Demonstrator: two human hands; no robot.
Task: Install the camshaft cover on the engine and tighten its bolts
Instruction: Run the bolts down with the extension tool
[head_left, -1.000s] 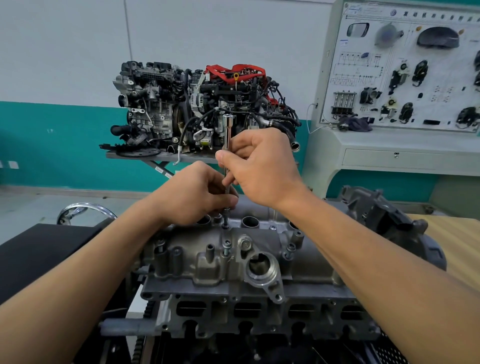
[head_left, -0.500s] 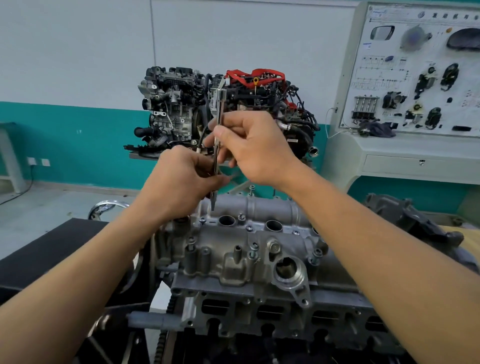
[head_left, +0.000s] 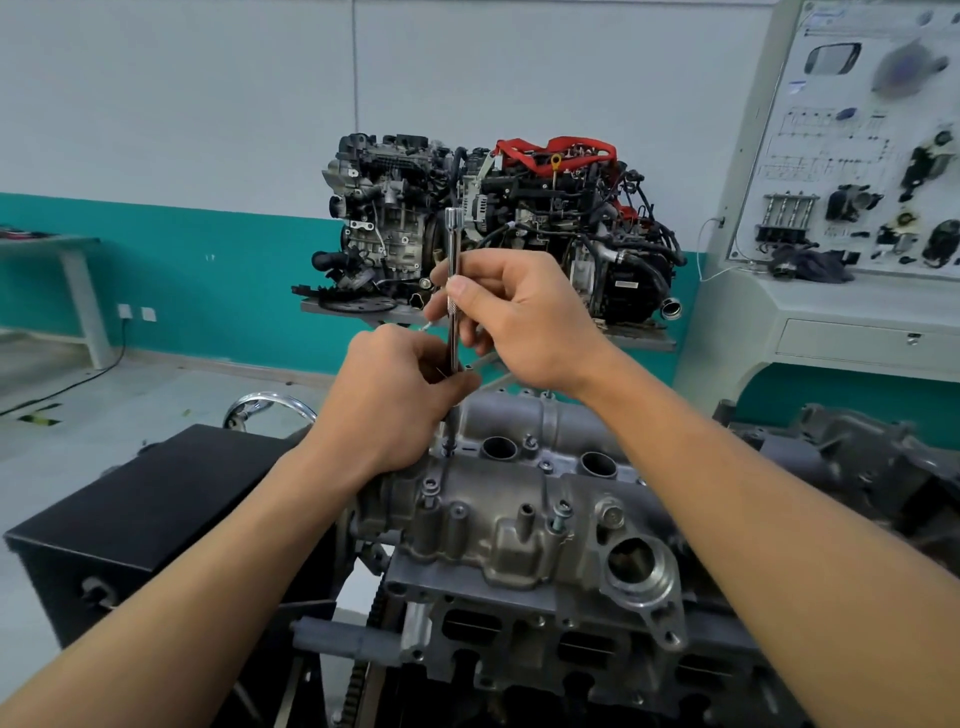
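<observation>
The grey cast camshaft cover (head_left: 519, 535) sits on the engine (head_left: 545, 649) in front of me. A long chrome extension bar (head_left: 453, 244) stands upright with its tip on a bolt (head_left: 449, 448) at the cover's far left. My right hand (head_left: 519, 317) pinches the bar's upper shaft with thumb and fingers. My left hand (head_left: 400, 400) grips the bar lower down, just above the cover. Other bolts stand in the cover, one (head_left: 559, 516) raised near the front and one (head_left: 430, 488) at the left.
A black box (head_left: 156, 525) stands left of the engine. Behind, a display engine with red parts (head_left: 493, 228) sits on a stand. A training panel console (head_left: 852, 171) fills the right side. A grey housing (head_left: 857, 457) lies at the right.
The bar was lifted off one bolt and now stands with its tip on a bolt further left on the cover. Both hands moved with it, and my view shifted left.
</observation>
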